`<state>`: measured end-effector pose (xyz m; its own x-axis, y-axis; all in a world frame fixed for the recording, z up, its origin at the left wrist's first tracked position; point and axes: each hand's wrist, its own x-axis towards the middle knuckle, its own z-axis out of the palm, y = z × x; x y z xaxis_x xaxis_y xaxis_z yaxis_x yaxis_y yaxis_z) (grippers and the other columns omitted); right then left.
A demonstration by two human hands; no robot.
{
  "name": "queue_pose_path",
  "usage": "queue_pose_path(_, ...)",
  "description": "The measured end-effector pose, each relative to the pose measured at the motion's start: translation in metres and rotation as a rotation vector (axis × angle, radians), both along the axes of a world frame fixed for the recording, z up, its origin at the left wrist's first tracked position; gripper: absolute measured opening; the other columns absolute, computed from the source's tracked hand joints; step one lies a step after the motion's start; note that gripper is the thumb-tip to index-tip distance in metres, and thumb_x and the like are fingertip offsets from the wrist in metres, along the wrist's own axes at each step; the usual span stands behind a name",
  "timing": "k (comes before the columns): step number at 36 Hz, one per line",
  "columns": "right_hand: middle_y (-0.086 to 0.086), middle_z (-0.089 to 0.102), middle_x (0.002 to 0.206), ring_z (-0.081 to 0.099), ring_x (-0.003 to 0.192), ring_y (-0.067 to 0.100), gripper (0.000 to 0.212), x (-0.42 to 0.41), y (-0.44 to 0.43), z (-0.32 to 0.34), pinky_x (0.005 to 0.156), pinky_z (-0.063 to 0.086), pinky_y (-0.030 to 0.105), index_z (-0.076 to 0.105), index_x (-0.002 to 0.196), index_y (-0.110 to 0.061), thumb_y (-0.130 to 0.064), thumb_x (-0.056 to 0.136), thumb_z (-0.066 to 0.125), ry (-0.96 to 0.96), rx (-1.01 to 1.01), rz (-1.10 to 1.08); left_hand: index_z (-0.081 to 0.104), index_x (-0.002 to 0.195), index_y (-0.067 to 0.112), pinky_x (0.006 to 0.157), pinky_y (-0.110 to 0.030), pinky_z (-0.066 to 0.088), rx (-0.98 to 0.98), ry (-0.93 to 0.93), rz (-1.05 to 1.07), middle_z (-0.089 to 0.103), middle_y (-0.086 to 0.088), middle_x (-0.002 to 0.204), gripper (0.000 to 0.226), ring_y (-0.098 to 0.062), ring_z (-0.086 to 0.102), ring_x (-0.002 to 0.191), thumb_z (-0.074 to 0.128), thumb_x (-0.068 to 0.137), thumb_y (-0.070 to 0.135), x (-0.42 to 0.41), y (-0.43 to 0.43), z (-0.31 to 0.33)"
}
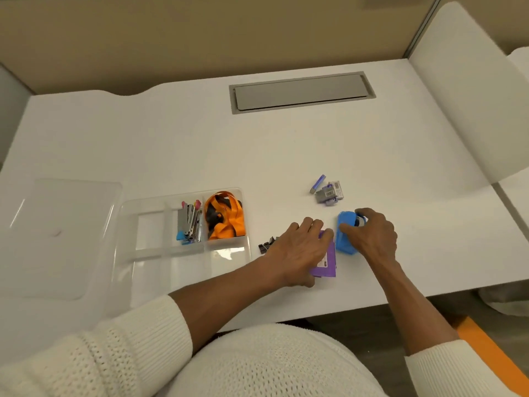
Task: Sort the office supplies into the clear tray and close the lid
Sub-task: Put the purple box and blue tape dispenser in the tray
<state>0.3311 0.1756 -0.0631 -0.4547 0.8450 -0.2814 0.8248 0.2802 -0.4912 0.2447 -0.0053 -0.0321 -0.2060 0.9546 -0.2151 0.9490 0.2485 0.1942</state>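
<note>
The clear tray (229,253) lies on the white desk at centre left, with small staplers (189,224) in one compartment and orange lanyards (226,219) in the one beside it. Its clear lid (57,239) lies flat to the tray's left. My left hand (297,250) rests curled over a flat purple packet (327,262), gripping it. My right hand (372,233) closes on a blue tape dispenser (345,233). Black binder clips (266,245) lie just left of my left hand. A pile of small staple boxes (329,191) sits farther back.
A grey cable hatch (300,91) is set into the desk at the back. Beige partition walls stand behind, and a white panel (469,96) closes in the right side. The desk's front edge runs just under my forearms.
</note>
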Motion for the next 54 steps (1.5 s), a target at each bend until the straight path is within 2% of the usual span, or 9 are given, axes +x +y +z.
queue_pose_path(10, 0.004, 0.073, 0.1, 0.066, 0.084, 0.025, 0.048, -0.005, -0.039, 0.07, 0.057, 0.043, 0.026, 0.07, 0.122, -0.033, -0.031, 0.076, 0.082, 0.215, -0.073, -0.057, 0.029, 0.157, 0.024, 0.099, -0.032, 0.052, 0.228, -0.153, 0.287, 0.041, 0.001, 0.145, 0.104, -0.017, 0.041, 0.133, 0.085, 0.074, 0.053, -0.048, -0.123, 0.066)
queue_pose_path(15, -0.003, 0.074, 0.094, 0.07, 0.087, 0.02, 0.051, -0.027, -0.102, 0.104, 0.076, 0.057, 0.037, 0.071, 0.121, -0.035, -0.035, 0.072, 0.085, 0.26, -0.132, 0.114, 0.028, 0.155, 0.031, 0.094, -0.022, 0.05, 0.141, -0.162, 0.397, 0.039, 0.007, 0.148, 0.106, -0.012, 0.04, 0.135, 0.087, 0.071, 0.057, -0.078, -0.206, 0.057)
queue_pose_path(19, -0.002, 0.074, 0.101, 0.071, 0.084, 0.018, 0.056, -0.049, -0.157, 0.103, 0.076, 0.06, 0.035, 0.068, 0.126, -0.032, -0.039, 0.073, 0.085, 0.218, -0.175, 0.261, 0.032, 0.157, 0.029, 0.097, -0.026, 0.052, 0.039, -0.126, 0.43, 0.044, 0.005, 0.15, 0.106, -0.016, 0.046, 0.134, 0.085, 0.072, 0.063, -0.084, -0.242, 0.043)
queue_pose_path(22, -0.001, 0.074, 0.109, 0.065, 0.084, 0.015, 0.059, -0.061, -0.192, 0.091, 0.075, 0.051, 0.027, 0.065, 0.13, -0.028, -0.042, 0.076, 0.084, 0.159, -0.141, 0.373, 0.029, 0.157, 0.03, 0.099, -0.027, 0.052, -0.015, -0.13, 0.467, 0.042, 0.005, 0.152, 0.105, -0.018, 0.047, 0.137, 0.083, 0.074, 0.065, -0.083, -0.251, 0.032)
queue_pose_path(26, 0.001, 0.073, 0.118, 0.066, 0.09, 0.017, 0.065, -0.069, -0.225, 0.071, 0.084, 0.058, 0.037, 0.058, 0.136, -0.028, -0.049, 0.078, 0.079, 0.066, -0.035, 0.471, 0.027, 0.157, 0.029, 0.098, -0.027, 0.053, -0.09, -0.134, 0.435, 0.041, 0.004, 0.151, 0.104, -0.016, 0.045, 0.138, 0.08, 0.076, 0.068, -0.086, -0.251, 0.024)
queue_pose_path(31, 0.004, 0.069, 0.113, 0.07, 0.09, 0.024, 0.064, -0.073, -0.247, 0.05, 0.073, 0.057, 0.036, 0.052, 0.137, -0.025, -0.054, 0.083, 0.072, -0.084, 0.133, 0.577, 0.028, 0.157, 0.028, 0.093, -0.026, 0.052, -0.139, -0.142, 0.405, 0.043, 0.002, 0.147, 0.106, -0.018, 0.046, 0.135, 0.08, 0.074, 0.069, -0.092, -0.244, 0.018)
queue_pose_path(39, 0.008, 0.07, 0.11, 0.07, 0.091, 0.026, 0.051, -0.082, -0.265, 0.033, 0.075, 0.055, 0.034, 0.051, 0.131, -0.017, -0.04, 0.092, 0.073, -0.17, 0.248, 0.689, 0.023, 0.159, 0.027, 0.097, -0.032, 0.055, -0.239, -0.114, 0.34, 0.04, -0.002, 0.155, 0.113, -0.023, 0.047, 0.14, 0.083, 0.072, 0.068, -0.097, -0.234, 0.021)
queue_pose_path(45, 0.008, 0.069, 0.12, 0.072, 0.095, 0.025, 0.047, -0.078, -0.264, 0.028, 0.083, 0.059, 0.035, 0.054, 0.134, -0.015, -0.036, 0.096, 0.07, -0.099, 0.244, 0.66, 0.029, 0.157, 0.026, 0.104, -0.034, 0.054, -0.318, -0.028, 0.325, 0.042, -0.001, 0.16, 0.103, -0.025, 0.049, 0.144, 0.085, 0.077, 0.059, -0.088, -0.238, 0.023)
queue_pose_path(54, -0.002, 0.07, 0.116, 0.072, 0.09, 0.015, 0.033, -0.048, -0.21, 0.053, 0.074, 0.058, 0.03, 0.065, 0.124, -0.024, -0.042, 0.096, 0.067, 0.1, 0.249, 0.419, 0.045, 0.147, 0.026, 0.098, -0.034, 0.054, -0.29, 0.054, 0.292, 0.056, 0.001, 0.148, 0.083, -0.022, 0.058, 0.132, 0.075, 0.082, 0.067, -0.079, -0.227, 0.029)
